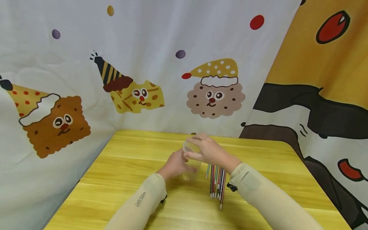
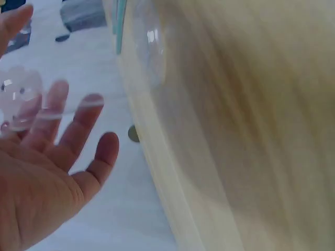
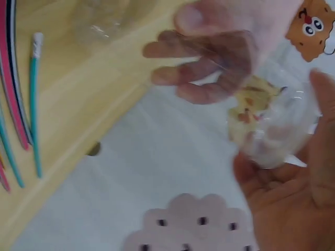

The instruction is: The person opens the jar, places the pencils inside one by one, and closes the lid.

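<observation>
A tall clear plastic cup (image 1: pixel 189 175) stands upright, a little tilted, near the middle of the wooden table; the wrist views show its see-through wall (image 3: pixel 285 123). My left hand (image 1: pixel 175 163) holds its side, the thumb across from the fingers, with the little finger (image 2: pixel 107 149) off the plastic. At the upper end, my right hand (image 1: pixel 210 150) grips the cup between thumb and fingers. Several striped pencils (image 1: pixel 217 185) with eraser ends lie side by side on the table, partly under my right forearm. Whether a lid covers the top, I cannot tell.
The yellow wooden table (image 1: pixel 120 172) reaches back to a white cloth (image 1: pixel 155 38) printed with cartoon snacks. At the right hangs a part of the cloth with large orange and black shapes (image 1: pixel 325 70).
</observation>
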Demonstrator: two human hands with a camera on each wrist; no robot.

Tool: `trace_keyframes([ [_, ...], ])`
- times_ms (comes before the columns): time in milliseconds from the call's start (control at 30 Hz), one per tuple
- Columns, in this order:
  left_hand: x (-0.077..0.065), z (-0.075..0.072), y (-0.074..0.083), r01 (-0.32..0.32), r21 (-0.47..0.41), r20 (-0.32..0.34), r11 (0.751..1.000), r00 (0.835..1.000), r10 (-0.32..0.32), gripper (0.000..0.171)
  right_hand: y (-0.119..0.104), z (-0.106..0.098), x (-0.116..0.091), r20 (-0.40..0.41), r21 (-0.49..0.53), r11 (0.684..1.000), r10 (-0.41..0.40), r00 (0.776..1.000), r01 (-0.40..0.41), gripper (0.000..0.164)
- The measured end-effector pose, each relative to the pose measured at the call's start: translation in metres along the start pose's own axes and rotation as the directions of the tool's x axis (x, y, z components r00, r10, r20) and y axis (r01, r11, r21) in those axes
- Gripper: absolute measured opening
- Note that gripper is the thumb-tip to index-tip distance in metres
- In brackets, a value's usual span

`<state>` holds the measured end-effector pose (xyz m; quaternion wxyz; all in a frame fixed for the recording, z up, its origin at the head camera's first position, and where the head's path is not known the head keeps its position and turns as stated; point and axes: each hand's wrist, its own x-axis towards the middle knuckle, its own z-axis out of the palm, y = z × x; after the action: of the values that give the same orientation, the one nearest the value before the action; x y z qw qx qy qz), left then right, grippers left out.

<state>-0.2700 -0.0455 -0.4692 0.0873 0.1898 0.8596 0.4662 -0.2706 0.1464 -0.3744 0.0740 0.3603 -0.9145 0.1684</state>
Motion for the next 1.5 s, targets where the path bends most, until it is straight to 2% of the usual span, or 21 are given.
trace_keyframes([
  [67,-0.003,0.003,0.001,-0.003,-0.034,0.002,0.999,1.000,0.003,0.091,-0.006,-0.008,0.003,0.052,-0.003,1.000,0.024,0.998,-0.024,0.069],
  [133,-0.008,0.007,0.003,0.013,-0.069,-0.015,0.998,1.000,-0.014,0.089,-0.013,-0.015,0.008,0.086,-0.029,0.997,0.081,0.993,-0.078,0.066],
  [200,-0.011,0.010,0.005,0.034,-0.102,-0.037,0.994,0.999,-0.037,0.082,-0.022,-0.022,0.014,0.135,-0.057,0.987,0.157,0.978,-0.151,0.058],
  [267,-0.014,0.012,0.008,0.061,-0.131,-0.047,0.990,0.997,-0.068,0.077,-0.030,-0.028,0.020,0.192,-0.087,0.970,0.239,0.952,-0.226,0.055],
  [333,-0.015,0.013,0.009,0.073,-0.147,-0.039,0.986,0.996,-0.079,0.075,-0.036,-0.033,0.026,0.273,-0.124,0.955,0.293,0.916,-0.269,0.058],
  [400,-0.014,0.012,0.009,0.064,-0.160,-0.020,0.985,0.997,-0.068,0.074,-0.041,-0.037,0.029,0.340,-0.151,0.950,0.310,0.888,-0.274,0.060],
  [433,-0.014,0.011,0.008,0.055,-0.162,-0.008,0.985,0.998,-0.058,0.074,-0.042,-0.038,0.030,0.358,-0.163,0.951,0.304,0.883,-0.262,0.059],
  [500,-0.012,0.010,0.006,0.035,-0.163,0.006,0.986,0.999,-0.034,0.072,-0.043,-0.039,0.030,0.381,-0.172,0.959,0.274,0.883,-0.224,0.057],
  [600,-0.012,0.011,0.005,0.006,-0.171,-0.001,0.985,1.000,-0.006,0.072,-0.042,-0.040,0.027,0.373,-0.148,0.969,0.239,0.897,-0.196,0.053],
  [733,-0.016,0.020,0.009,-0.003,-0.182,-0.069,0.983,0.998,-0.010,0.083,-0.039,-0.041,0.021,0.343,-0.094,0.966,0.257,0.903,-0.239,0.052],
  [800,-0.018,0.026,0.013,0.026,-0.133,-0.129,0.991,0.991,-0.043,0.092,-0.034,-0.041,0.017,0.317,-0.057,0.957,0.289,0.903,-0.285,0.053],
  [867,-0.019,0.030,0.017,0.073,-0.046,-0.184,0.996,0.980,-0.080,0.098,-0.028,-0.041,0.013,0.291,0.009,0.936,0.335,0.896,-0.353,0.056],
  [967,-0.018,0.033,0.018,0.123,0.059,-0.215,0.991,0.971,-0.107,0.092,-0.016,-0.040,0.005,0.261,0.088,0.906,0.380,0.888,-0.413,0.060],
  [1033,-0.017,0.032,0.017,0.115,0.071,-0.191,0.991,0.977,-0.100,0.080,-0.011,-0.040,0.001,0.263,0.107,0.900,0.385,0.885,-0.423,0.060],
  [1100,-0.016,0.031,0.013,0.091,0.043,-0.154,0.995,0.985,-0.083,0.072,-0.007,-0.041,-0.003,0.267,0.089,0.916,0.358,0.895,-0.392,0.059],
  [1167,-0.015,0.030,0.009,0.074,-0.005,-0.114,0.997,0.991,-0.074,0.068,-0.006,-0.042,-0.005,0.282,0.066,0.933,0.323,0.903,-0.354,0.065],
  [1267,-0.014,0.027,0.003,0.046,-0.063,-0.064,0.997,0.997,-0.051,0.065,-0.006,-0.046,-0.009,0.299,0.034,0.957,0.266,0.916,-0.289,0.077],
  [1500,-0.016,0.018,0.001,0.012,-0.088,0.021,0.996,1.000,-0.010,0.062,-0.009,-0.050,-0.018,0.329,-0.029,0.991,0.136,0.935,-0.134,0.072],
])
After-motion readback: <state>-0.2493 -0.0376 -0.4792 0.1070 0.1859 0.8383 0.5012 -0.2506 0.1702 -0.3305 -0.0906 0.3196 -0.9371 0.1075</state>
